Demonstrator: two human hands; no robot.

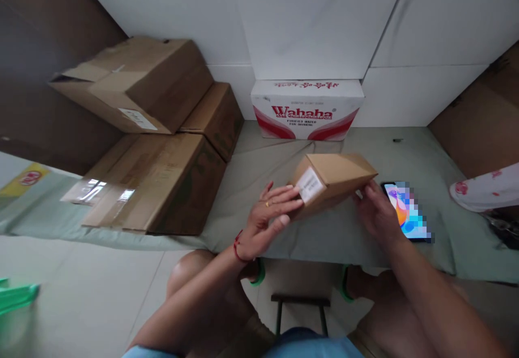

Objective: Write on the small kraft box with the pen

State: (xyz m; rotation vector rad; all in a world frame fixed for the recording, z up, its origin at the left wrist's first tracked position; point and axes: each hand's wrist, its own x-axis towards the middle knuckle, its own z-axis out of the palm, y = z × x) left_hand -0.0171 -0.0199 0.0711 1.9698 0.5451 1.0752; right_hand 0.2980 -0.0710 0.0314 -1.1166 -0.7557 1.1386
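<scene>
A small brown cardboard box (334,177) with a white label on its near end is held tilted just above the grey-green cloth (259,163). My left hand (270,217) grips the labelled end, fingers wrapped round it, with a ring and a red wrist cord showing. My right hand (375,212) holds the box's right underside, fingers curled against it. A phone (407,214) with a lit screen lies on the cloth just right of my right hand.
Several large brown cartons (154,179) are stacked at the left. A white and red Wahaha carton (307,109) stands against the white wall. Another brown carton (482,125) sits at the right. A dark stool (300,306) is between my knees.
</scene>
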